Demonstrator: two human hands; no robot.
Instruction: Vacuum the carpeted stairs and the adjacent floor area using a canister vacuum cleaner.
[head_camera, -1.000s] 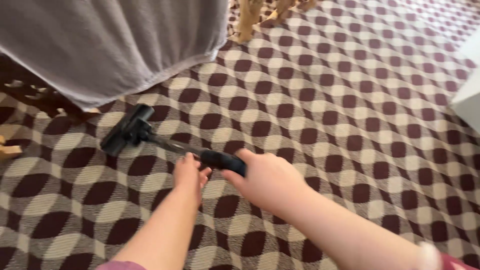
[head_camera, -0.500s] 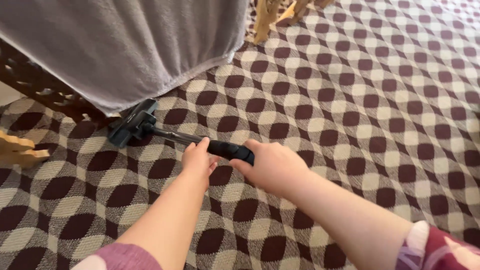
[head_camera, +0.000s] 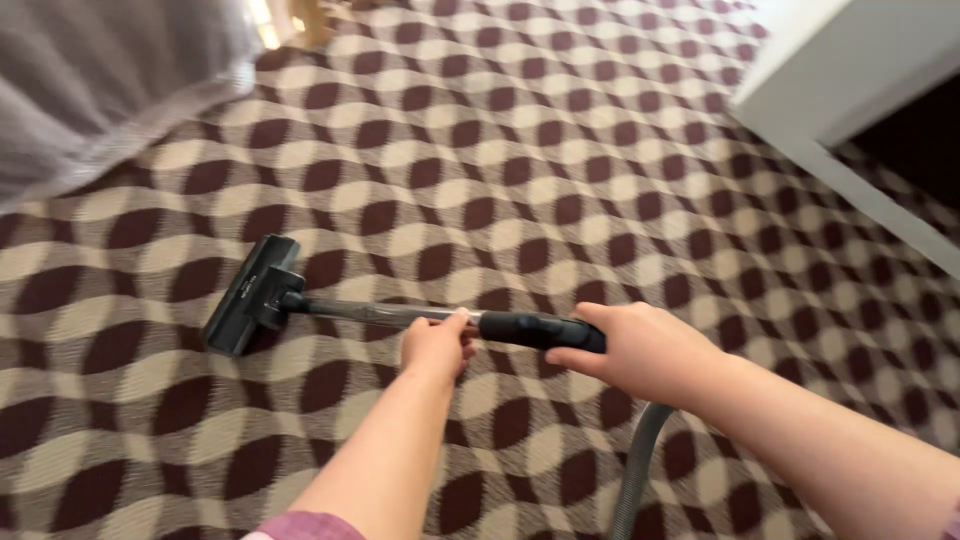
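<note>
**Vacuuming the patterned carpet, mid-stroke in the open floor**

At the far left, a grey cover (head_camera: 90, 90) hangs down from a piece of furniture and its hem brushes the carpet (head_camera: 560, 150), a woven floor of dark red ovals on cream. Just right of it, the black vacuum head (head_camera: 247, 295) lies flat on the carpet, apart from the cover, and the metal wand (head_camera: 375, 312) runs from it toward the person.

The left hand (head_camera: 437, 347) is closed around the wand where it meets the black handle (head_camera: 535, 329). The right hand (head_camera: 647, 350) grips the rear end of that handle with its fingers curled under it. Below the right hand a grey hose (head_camera: 635, 470) drops out of the bottom of the view. At the upper right stands the white corner of a cabinet (head_camera: 830, 70) with a dark opening beside it.

No dirt or cleaned track shows on the pattern, so how much floor is already covered cannot be told. Judging by the head's position, the work is under way, with wide carpet to the right and ahead yet to be passed over.
</note>
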